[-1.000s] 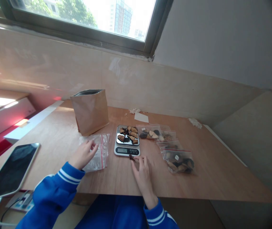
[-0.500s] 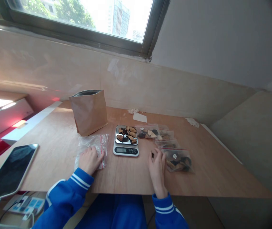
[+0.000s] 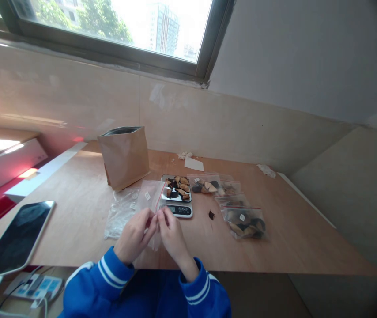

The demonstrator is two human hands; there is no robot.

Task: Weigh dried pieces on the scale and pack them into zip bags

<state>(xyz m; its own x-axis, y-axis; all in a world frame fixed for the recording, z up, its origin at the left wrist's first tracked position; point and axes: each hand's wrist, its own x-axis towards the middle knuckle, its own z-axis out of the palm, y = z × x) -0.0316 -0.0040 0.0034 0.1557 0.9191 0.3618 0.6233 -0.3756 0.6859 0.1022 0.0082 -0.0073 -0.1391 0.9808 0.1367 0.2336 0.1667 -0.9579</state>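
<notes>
A clear zip bag [image 3: 146,195] with a white label and a red seal line is pinched between my left hand [image 3: 137,234] and my right hand [image 3: 172,236], whose fingertips meet at its edge. Behind it, a digital kitchen scale [image 3: 185,211] bears dried brown and dark slices [image 3: 179,187] on its metal plate; the bag hides part of its left side. More clear bags [image 3: 119,218] lie flat under and left of my left hand. One small dark piece [image 3: 211,215] rests alone on the table, right of the scale.
Several filled zip bags [image 3: 248,223] lie on the right of the wooden table [image 3: 294,238]. An upright brown paper bag [image 3: 125,154] stands back left. A tablet [image 3: 14,238] with a cable is at the left edge. A white card [image 3: 194,164] lies near the wall.
My left hand has lifted a zip bag off the pile and moved right. My right hand has let go of the small dark piece and come left to the bag.
</notes>
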